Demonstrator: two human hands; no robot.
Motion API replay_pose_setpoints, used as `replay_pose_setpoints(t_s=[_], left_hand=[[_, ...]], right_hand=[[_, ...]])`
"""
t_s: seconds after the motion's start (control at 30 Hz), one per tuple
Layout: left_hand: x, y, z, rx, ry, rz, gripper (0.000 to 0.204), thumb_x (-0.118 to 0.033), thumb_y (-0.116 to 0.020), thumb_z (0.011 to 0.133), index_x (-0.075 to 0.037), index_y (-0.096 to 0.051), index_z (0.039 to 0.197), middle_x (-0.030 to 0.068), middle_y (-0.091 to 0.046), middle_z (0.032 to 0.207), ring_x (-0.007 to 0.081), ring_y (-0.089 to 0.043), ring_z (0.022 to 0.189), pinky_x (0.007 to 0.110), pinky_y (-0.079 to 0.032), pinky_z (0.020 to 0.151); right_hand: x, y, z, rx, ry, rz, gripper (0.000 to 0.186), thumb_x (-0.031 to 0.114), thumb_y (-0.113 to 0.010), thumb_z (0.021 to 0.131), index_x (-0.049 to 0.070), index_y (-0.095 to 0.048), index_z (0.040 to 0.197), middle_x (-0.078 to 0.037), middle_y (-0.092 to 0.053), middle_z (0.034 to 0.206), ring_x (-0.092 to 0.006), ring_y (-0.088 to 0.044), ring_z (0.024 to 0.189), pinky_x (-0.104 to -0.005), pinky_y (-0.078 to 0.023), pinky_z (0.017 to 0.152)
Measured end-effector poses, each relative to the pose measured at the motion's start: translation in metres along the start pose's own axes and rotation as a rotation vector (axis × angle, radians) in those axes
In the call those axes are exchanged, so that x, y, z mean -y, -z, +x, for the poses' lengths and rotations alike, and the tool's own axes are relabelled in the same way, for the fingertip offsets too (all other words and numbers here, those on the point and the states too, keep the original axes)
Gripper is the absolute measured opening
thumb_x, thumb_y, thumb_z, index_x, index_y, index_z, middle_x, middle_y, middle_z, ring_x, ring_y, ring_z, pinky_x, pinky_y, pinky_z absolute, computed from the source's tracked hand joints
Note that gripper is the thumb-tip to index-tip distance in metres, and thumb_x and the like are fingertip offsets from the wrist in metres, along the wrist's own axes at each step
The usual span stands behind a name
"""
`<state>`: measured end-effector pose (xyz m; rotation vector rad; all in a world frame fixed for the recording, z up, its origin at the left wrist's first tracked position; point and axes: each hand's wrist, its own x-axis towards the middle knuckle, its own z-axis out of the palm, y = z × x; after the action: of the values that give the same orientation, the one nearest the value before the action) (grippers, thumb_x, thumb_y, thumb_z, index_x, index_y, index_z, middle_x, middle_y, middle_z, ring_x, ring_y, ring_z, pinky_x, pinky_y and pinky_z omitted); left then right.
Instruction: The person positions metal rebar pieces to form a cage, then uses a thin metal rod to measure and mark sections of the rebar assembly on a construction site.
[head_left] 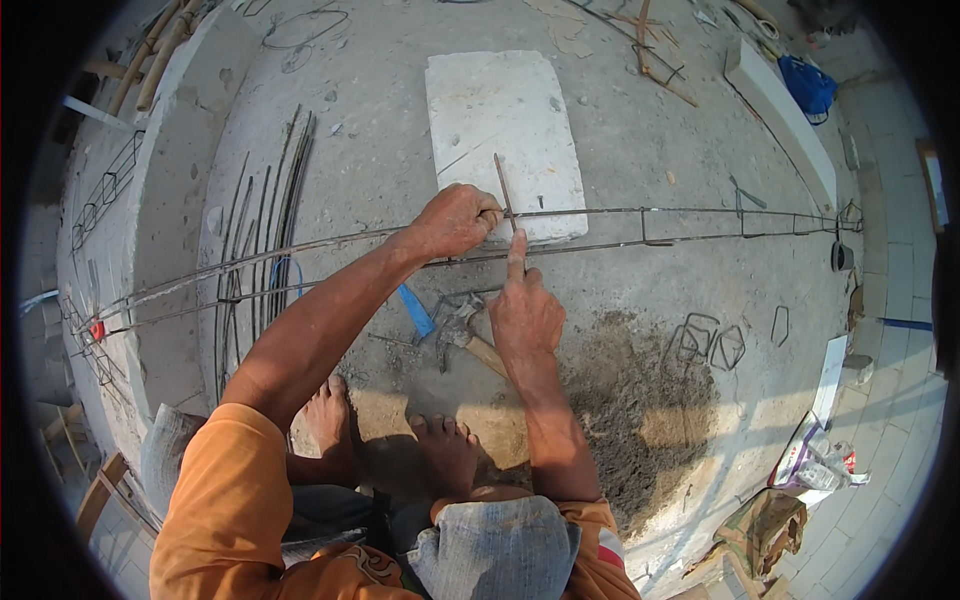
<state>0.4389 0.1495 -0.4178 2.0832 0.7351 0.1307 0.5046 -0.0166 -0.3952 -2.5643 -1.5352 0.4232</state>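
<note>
Over the white rectangular slab (505, 105), your left grip (456, 220), pinching the thin brown steel bar (580, 211), needed steadiness, while your right grip (527, 312), forefinger extended, couldn't be judged.

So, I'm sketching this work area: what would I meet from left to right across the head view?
Loose steel rods → left hand → right hand → cluster of bent steel stirrups → blue bag.

Building site: rebar (643, 226), raw concrete (370, 110).
</note>
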Motion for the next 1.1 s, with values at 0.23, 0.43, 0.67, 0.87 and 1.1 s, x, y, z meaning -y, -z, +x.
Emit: replay_pose_setpoints(t_s=[0.23,0.43,0.67,0.87,1.1], left_hand=[[-0.004,-0.002,0.002,0.019,0.007,-0.015,0.019,-0.009,-0.059,0.083,0.005,-0.068,0.093,0.0156,-0.060,0.065,0.0184,-0.051,0.057,0.036,-0.043,0.058],[-0.001,0.003,-0.003,-0.001,0.028,-0.039,0.016,-0.009,-0.060,0.084,0.005,-0.066,0.087,0.0161,-0.059,0.064,0.0192,-0.050,0.057,0.037,-0.043,0.058],[0.001,-0.001,-0.003,-0.019,0.048,-0.057,0.015,-0.008,-0.059,0.084,0.004,-0.067,0.087,0.0158,-0.062,0.068,0.0198,-0.052,0.057,0.038,-0.043,0.058],[-0.004,-0.004,0.002,-0.009,-0.023,-0.026,0.015,-0.009,-0.060,0.083,0.004,-0.067,0.088,0.0156,-0.061,0.067,0.0205,-0.053,0.058,0.038,-0.043,0.058],[-0.003,0.004,-0.004,-0.004,0.080,-0.036,0.017,-0.009,-0.058,0.080,0.002,-0.070,0.086,0.0234,-0.066,0.077,0.0356,-0.063,0.067,0.043,-0.047,0.064]], right_hand=[[0.007,-0.006,0.021,-0.100,-0.013,-0.049,0.079,0.011,-0.066,0.076,0.003,-0.031,0.146,-0.017,-0.061,0.080,-0.0274,-0.065,0.058,-0.0380,-0.052,0.050],[0.008,0.002,-0.008,0.093,-0.064,-0.032,0.078,0.012,-0.065,0.077,0.004,-0.031,0.146,-0.016,-0.060,0.081,-0.0277,-0.065,0.059,-0.0378,-0.052,0.049],[0.006,-0.001,0.001,-0.026,0.014,-0.052,0.079,0.011,-0.066,0.076,0.002,-0.031,0.145,-0.015,-0.059,0.078,-0.0262,-0.065,0.057,-0.0361,-0.052,0.047],[0.002,0.002,0.010,-0.034,0.004,-0.095,0.077,0.010,-0.066,0.076,0.001,-0.031,0.145,-0.015,-0.060,0.077,-0.0244,-0.065,0.056,-0.0341,-0.051,0.046],[0.010,-0.005,0.006,0.007,-0.003,-0.061,0.079,0.010,-0.065,0.076,0.002,-0.029,0.146,-0.016,-0.061,0.078,-0.0263,-0.064,0.055,-0.0370,-0.051,0.046]])
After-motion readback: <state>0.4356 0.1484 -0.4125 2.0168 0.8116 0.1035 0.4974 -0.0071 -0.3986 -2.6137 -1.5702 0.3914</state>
